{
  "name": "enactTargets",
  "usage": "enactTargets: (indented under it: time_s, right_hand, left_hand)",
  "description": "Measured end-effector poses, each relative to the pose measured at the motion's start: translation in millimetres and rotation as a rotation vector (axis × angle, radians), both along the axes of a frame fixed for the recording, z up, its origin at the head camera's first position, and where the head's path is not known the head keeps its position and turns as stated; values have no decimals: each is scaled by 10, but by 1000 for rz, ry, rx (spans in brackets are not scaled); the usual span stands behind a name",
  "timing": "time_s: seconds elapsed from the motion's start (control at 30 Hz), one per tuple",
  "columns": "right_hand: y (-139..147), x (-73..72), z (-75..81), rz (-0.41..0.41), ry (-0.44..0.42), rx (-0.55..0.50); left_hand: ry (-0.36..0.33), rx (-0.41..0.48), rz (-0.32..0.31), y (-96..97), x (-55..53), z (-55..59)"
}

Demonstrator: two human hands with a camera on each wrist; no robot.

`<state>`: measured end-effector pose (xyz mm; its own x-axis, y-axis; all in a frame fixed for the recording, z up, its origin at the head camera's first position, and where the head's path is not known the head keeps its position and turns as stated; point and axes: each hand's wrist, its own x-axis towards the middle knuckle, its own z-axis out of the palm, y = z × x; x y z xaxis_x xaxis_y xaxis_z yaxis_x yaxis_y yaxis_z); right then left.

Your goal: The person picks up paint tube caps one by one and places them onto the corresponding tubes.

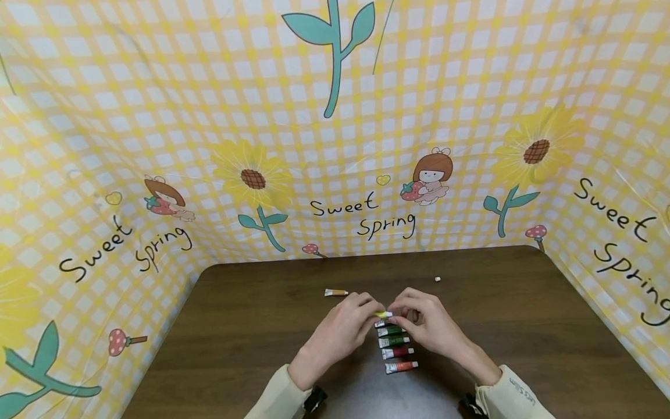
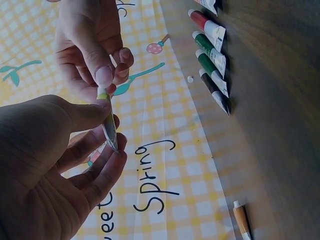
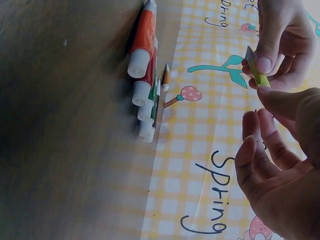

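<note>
Between the thumb and fingers of my left hand (image 1: 342, 321) is a small yellow paint tube (image 1: 383, 314), its white end pointing right. My right hand (image 1: 433, 321) pinches that capped end with thumb and forefinger; the right wrist view shows its other fingers loosely bent. In the left wrist view the right thumb lies over part of the white cap (image 2: 102, 92). Both hands are above the near end of a row of tubes. Below them lie a black tube (image 2: 214, 91), two green tubes (image 1: 394, 342), a red tube (image 1: 398, 352) and an orange tube (image 1: 402, 366).
An ochre tube (image 1: 335, 293) lies apart on the brown table (image 1: 251, 326), beyond the left hand. Farther back on the right is a small white piece (image 1: 437, 279) that looks like a cap. A yellow checked cloth (image 1: 335, 157) hangs around the table's back and sides.
</note>
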<state>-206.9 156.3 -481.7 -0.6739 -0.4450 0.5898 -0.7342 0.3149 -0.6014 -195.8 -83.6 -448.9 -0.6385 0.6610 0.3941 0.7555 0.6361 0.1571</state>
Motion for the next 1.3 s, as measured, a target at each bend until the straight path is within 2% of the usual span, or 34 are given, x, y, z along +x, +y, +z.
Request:
enactTargets:
  time_s: [0.53,1.07,1.3]
  right_hand:
    - [-35,0,-9,9,-61,24]
    - [-12,12,-6,3,-71,23]
    - [-11,17,10,4,-35,11]
  left_hand:
    - [-5,17,10,-28,19,-6]
    - [-13,7,6,0,1,-7]
    - [-17,7,7,9,-10,-3]
